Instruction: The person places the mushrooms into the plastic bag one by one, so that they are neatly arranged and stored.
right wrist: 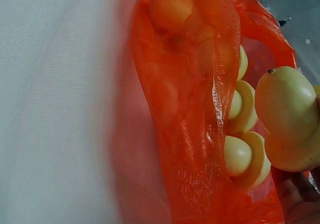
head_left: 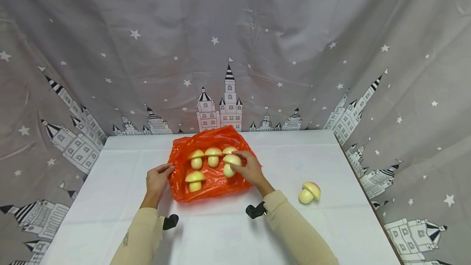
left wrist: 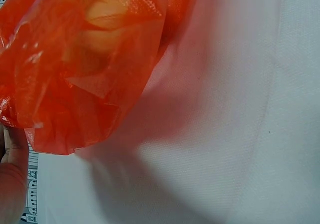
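A red plastic bag [head_left: 214, 180] lies on the table with its mouth spread wide. My left hand [head_left: 157, 180] pinches the bag's left edge; in the left wrist view only part of a finger [left wrist: 16, 169] shows beside the red film [left wrist: 100, 98]. My right hand [head_left: 254, 171] holds a pale yellow toy mushroom [head_left: 232, 159] over the right part of the bag. Seen from the right wrist, that held mushroom [right wrist: 287, 103] has its rounded stem toward the camera. Several similar mushrooms [head_left: 195, 180] lie inside the bag, one partly hidden behind the held one.
Another toy mushroom [head_left: 309, 192], with a reddish tinge on its cap, lies on the white tabletop [head_left: 294, 158] right of my right forearm. A grey curtain [head_left: 165, 52] printed with castles and stars hangs behind the table and along both sides.
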`<action>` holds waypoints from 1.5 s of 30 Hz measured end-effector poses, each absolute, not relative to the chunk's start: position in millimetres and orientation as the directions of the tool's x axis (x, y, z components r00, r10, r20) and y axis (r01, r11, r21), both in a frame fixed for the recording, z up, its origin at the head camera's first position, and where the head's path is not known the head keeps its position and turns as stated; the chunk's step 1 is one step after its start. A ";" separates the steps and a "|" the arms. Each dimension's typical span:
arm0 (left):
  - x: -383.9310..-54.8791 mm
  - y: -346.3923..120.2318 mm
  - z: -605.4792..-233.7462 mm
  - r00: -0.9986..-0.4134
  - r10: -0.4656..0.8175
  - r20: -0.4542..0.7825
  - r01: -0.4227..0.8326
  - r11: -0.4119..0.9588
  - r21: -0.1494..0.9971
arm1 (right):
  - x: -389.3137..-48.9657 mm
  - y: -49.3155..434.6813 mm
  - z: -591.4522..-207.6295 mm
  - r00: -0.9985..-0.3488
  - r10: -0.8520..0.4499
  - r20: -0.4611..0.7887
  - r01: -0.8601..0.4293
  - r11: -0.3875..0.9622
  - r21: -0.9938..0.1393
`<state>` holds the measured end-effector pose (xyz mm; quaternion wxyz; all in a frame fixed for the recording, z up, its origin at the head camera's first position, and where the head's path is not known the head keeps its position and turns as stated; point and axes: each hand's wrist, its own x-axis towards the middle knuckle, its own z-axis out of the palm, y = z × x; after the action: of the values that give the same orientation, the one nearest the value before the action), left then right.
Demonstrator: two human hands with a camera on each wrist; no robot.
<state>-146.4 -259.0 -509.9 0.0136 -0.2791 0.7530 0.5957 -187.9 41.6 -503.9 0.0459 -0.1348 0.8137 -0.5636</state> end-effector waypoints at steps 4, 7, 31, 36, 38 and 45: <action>-147.8 -259.0 -510.4 -0.843 -0.408 -0.349 -0.434 0.136 0.890 | -190.8 36.8 -502.8 -0.956 -0.289 0.050 -0.151 0.338 -0.929; -149.8 -258.9 -511.6 -0.829 -0.431 -0.357 -0.454 0.146 0.879 | -192.6 33.2 -501.4 -0.950 -0.309 0.040 -0.151 0.344 -0.927; -150.0 -259.3 -511.6 -0.850 -0.415 -0.325 -0.418 0.157 0.895 | -199.4 4.8 -511.8 -0.916 -0.397 -0.052 -0.125 0.406 -0.905; -148.9 -258.4 -510.2 -0.846 -0.414 -0.336 -0.423 0.138 0.895 | -200.0 -0.4 -515.3 -0.910 -0.407 -0.075 -0.122 0.437 -0.891; -148.4 -258.3 -510.1 -0.844 -0.412 -0.343 -0.426 0.128 0.896 | -199.8 -2.3 -515.7 -0.907 -0.413 -0.086 -0.121 0.451 -0.884; -147.2 -259.2 -511.4 -0.842 -0.409 -0.351 -0.430 0.116 0.895 | -198.2 -9.7 -517.5 -0.900 -0.412 -0.141 -0.115 0.537 -0.836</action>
<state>-147.2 -259.2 -511.4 0.0087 -0.2808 0.7470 0.6026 -198.2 -9.7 -517.5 0.1631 -0.1529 0.8614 -0.4561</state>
